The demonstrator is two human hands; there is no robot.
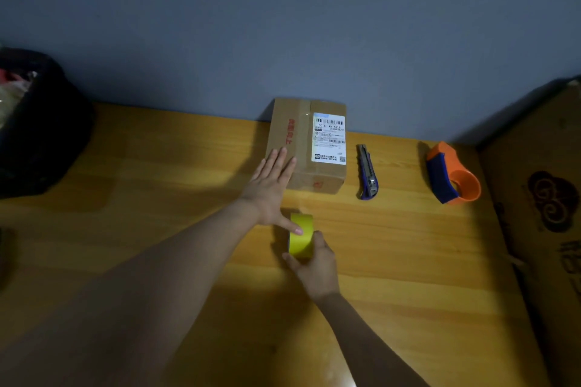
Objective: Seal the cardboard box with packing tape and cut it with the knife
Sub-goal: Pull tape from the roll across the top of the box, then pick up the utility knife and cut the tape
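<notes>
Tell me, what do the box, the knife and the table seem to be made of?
Cardboard box: matte brown corrugated card, with a glossy clear strip and paper label. Utility knife: probably a blue plastic body with a grey metal slide. Table: wood or wood-look laminate, judging by grain lines and a slight sheen.

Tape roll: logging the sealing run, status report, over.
Right hand grips yellow tape roll; left hand flat, open, fingertips on cardboard box. Knife untouched. Nothing obstructing.

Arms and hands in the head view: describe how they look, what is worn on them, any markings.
Both forearms are bare as far as the frame shows; no sleeve or cuff enters the picture. The left hand and the right hand wear no gloves, and no watch, bracelet or ring can be seen. No markings show on them. The light is dim, so fine detail is hard to judge.
</notes>
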